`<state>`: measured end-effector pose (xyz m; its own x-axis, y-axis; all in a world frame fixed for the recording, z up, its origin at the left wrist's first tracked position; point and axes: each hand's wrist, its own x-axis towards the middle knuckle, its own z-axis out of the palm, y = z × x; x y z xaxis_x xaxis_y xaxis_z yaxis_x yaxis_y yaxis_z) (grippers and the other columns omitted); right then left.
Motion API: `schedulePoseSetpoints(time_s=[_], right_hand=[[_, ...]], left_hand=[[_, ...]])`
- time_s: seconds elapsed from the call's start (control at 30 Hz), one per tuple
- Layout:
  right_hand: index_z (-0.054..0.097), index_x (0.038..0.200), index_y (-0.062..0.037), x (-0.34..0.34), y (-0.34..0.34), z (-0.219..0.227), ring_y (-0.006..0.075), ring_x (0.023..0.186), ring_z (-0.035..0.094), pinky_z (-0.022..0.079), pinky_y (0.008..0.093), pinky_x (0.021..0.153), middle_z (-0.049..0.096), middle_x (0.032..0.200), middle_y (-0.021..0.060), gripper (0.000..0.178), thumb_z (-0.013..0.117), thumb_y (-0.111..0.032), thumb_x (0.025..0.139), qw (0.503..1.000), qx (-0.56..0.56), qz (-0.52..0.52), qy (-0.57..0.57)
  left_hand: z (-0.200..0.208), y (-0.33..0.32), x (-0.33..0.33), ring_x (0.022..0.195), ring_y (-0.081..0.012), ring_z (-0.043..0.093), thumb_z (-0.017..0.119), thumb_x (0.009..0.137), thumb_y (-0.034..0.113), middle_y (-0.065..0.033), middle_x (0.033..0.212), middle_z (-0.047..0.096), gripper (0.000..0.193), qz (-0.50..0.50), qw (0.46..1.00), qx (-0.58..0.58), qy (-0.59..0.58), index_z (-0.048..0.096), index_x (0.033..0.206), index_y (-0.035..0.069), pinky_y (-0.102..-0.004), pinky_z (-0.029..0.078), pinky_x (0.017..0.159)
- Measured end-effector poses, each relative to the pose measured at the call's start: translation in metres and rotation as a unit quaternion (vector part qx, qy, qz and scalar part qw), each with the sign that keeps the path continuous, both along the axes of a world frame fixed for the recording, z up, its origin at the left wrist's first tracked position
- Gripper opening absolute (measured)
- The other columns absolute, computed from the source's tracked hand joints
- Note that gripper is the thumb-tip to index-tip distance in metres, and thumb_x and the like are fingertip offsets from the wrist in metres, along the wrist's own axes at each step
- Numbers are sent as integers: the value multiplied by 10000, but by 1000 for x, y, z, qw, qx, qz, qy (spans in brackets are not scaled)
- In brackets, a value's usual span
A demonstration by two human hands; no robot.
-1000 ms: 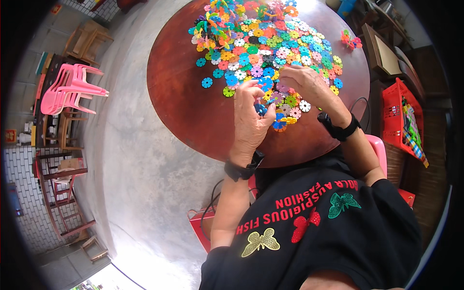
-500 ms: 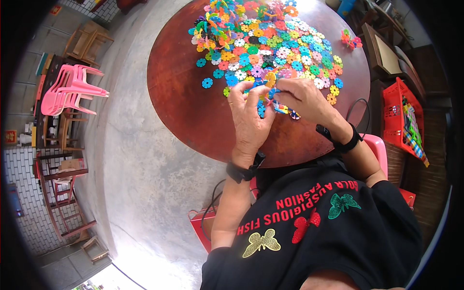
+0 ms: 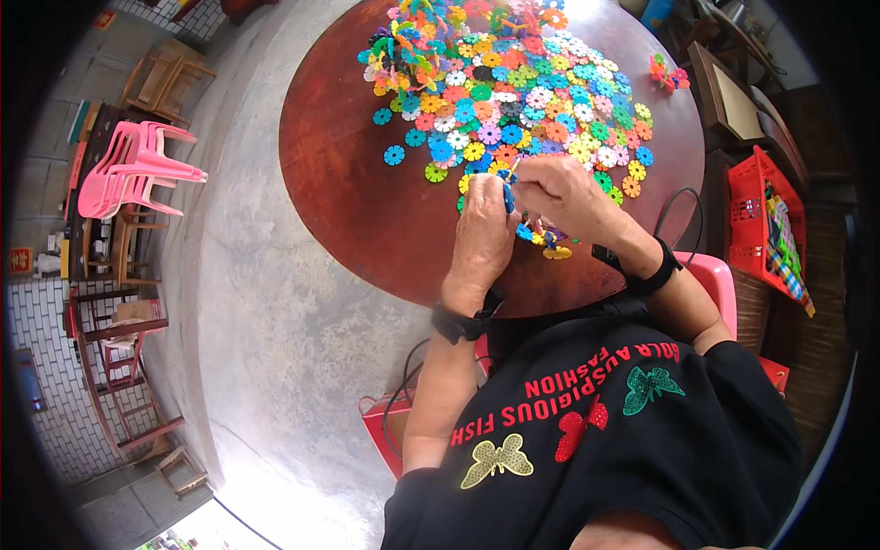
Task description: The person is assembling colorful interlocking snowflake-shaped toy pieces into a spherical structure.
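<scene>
Spreads out as a round, reddish-brown table, mottled and glossy on top. Bears a dense scatter of many-coloured flower-shaped discs over the middle and far part, overlapping in places — thinning to loose blue discs at the left. Carries a raised heap of interlocked discs at the far left and — set apart at the far right — a small red, pink and green cluster.
</scene>
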<state>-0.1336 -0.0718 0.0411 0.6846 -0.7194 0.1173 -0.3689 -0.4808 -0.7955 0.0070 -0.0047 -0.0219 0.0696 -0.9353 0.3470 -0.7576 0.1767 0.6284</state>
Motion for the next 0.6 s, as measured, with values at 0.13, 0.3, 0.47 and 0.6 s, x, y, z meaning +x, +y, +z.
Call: schedulePoseSetpoints(time_s=[0.13, 0.3, 0.47, 0.6], right_hand=[[520, 688, 11, 1, -1, 9, 358, 608, 565, 420, 434, 571, 544, 627, 184, 344, 620, -263, 869, 995, -97, -20, 25], [526, 685, 12, -2, 2, 3, 368, 604, 552, 414, 437, 567, 526, 603, 181, 348, 633, -271, 859, 995, -102, 9, 10], [559, 793, 19, -7, -3, -5, 311, 636, 618, 473, 383, 581, 615, 708, 161, 191, 562, -144, 893, 998, -47, 52, -1], [546, 844, 25, -13, -8, 1, 155, 778, 669, 565, 280, 704, 625, 769, 60, 180, 502, -112, 952, 933, 271, 91, -218]], left_hand=[[12, 2, -1, 1004, -349, 534, 698, 738, 50, -162, 1053, 494, 333, 27, 996, -42, 75, 538, 1028, 7, -437, 477, 818], [19, 4, -3, 952, -336, 560, 703, 728, 55, -161, 1067, 490, 261, 32, 996, -66, 45, 579, 955, 24, -429, 495, 783], [17, 4, -5, 955, -340, 566, 698, 734, 63, -167, 1068, 492, 222, 42, 999, -21, 5, 596, 928, 30, -426, 504, 761], [18, 2, 9, 896, -358, 579, 665, 827, 112, -185, 1054, 484, 144, 9, 998, 5, 65, 591, 884, 2, -430, 497, 736]])
